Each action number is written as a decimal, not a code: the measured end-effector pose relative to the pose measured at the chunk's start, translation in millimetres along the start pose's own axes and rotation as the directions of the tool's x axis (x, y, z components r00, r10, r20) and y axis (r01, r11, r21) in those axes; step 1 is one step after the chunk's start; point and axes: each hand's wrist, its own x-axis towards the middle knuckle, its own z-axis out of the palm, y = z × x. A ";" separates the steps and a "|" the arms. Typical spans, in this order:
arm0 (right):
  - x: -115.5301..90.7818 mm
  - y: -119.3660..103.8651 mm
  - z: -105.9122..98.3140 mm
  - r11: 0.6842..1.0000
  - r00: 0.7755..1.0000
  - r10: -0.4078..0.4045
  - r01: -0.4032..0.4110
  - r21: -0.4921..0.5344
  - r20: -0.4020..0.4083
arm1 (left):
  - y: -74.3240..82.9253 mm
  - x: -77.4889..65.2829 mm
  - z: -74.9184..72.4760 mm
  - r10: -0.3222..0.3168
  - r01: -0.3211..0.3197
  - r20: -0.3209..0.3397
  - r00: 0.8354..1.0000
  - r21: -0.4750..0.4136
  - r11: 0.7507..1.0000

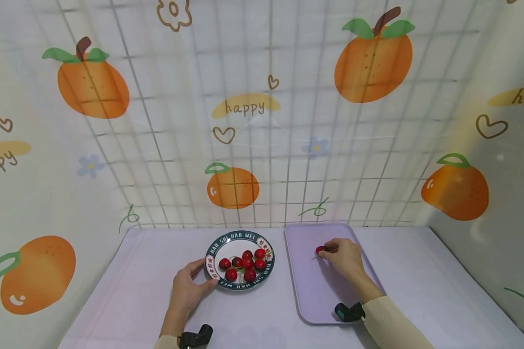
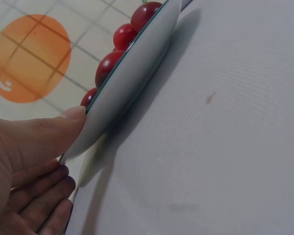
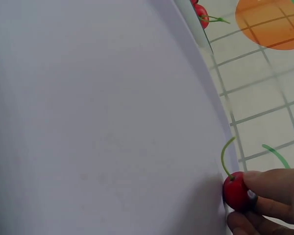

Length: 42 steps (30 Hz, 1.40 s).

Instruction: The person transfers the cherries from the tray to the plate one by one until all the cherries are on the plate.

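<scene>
A round white plate [image 1: 216,252] with a dark green lettered rim stands on the table and carries several red cherries [image 1: 247,263] with stems. My left hand [image 1: 187,290] holds the plate at its left edge. In the left wrist view, the thumb [image 2: 49,139] lies against the rim while the other fingers curl near its underside. Over the upper part of a lilac tray [image 1: 310,305], my right hand [image 1: 344,257] pinches one cherry [image 3: 236,192] between thumb and fingers. Its green stem points away from the fingers.
The table [image 1: 126,291] wears a pale cover. Behind it hangs a sheer curtain [image 1: 244,145] printed with oranges, with a wire grid showing through. The tray lies to the right of the plate, a narrow gap between them. A small black device [image 1: 196,336] sits on each wrist.
</scene>
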 end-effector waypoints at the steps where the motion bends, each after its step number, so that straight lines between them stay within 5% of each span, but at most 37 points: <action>1: 0.0 0.0 0.0 1.000 1.000 0.000 0.000 -0.002 -0.001 | 0.1 -0.2 0.0 -0.002 0.002 0.001 1.000 0.001 1.000; 26: 4.9 -10.3 4.1 1.000 1.000 -0.022 0.022 -0.005 0.000 | -0.3 0.6 0.1 -0.015 0.015 0.007 1.000 0.002 1.000; 42: 13.5 -53.8 -1.9 0.995 0.998 -0.065 0.065 0.075 -0.009 | -4.2 2.7 0.7 0.001 -0.001 0.000 1.000 -0.006 1.000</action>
